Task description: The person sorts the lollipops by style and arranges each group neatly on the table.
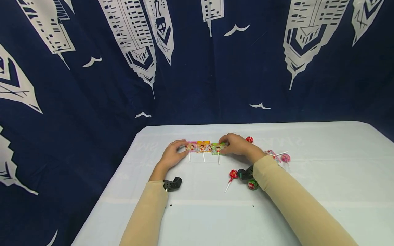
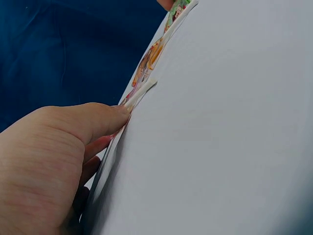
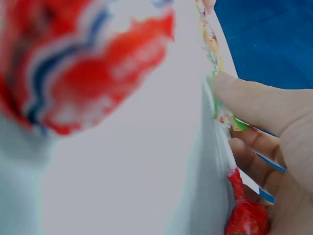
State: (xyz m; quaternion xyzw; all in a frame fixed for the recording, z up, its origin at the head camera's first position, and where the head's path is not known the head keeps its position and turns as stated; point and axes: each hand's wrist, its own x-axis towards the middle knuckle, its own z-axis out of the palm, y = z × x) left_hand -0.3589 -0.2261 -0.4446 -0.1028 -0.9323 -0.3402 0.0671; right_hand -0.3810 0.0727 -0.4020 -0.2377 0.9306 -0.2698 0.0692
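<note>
Three flat-wrapped lollipops lie side by side on the white table, sticks toward me: a pink lollipop (image 1: 191, 147), an orange lollipop (image 1: 203, 146) and a green lollipop (image 1: 217, 148). My left hand (image 1: 172, 157) pinches the left edge of the pink one, thumb in front and fingers behind. At the other end of the row, my right hand (image 1: 238, 145) holds the green one by its right edge. The right wrist view shows that thumb (image 3: 249, 98) on the green wrapper (image 3: 238, 125). Part of each outer wrapper is hidden by the fingers.
Round lollipops lie near my right arm: a red one (image 1: 233, 174), a green-and-red one (image 1: 252, 185), a pink one (image 1: 285, 158) and another red one (image 1: 249, 139) behind the hand. A pink flat wrapper (image 1: 269, 152) is partly covered by the sleeve. A dark blue curtain (image 1: 197, 85) hangs behind the table.
</note>
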